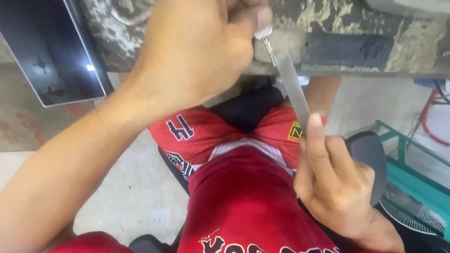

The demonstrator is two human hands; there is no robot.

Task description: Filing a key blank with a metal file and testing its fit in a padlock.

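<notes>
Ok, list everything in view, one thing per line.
metal file: one, grey, slanting from the bench edge down to the right hand
small metal piece: one, silvery, pinched at the bench edge, kind unclear
workbench: one, grey and worn, across the top
tablet: one, dark screen, top left
frame: one, teal, right side
fan: one, white grille, lower right
seat: one, grey, behind the right hand
clothes: red shirt and shorts, centre
left hand: pinching the small metal piece
right hand: gripping the file's lower end
</notes>
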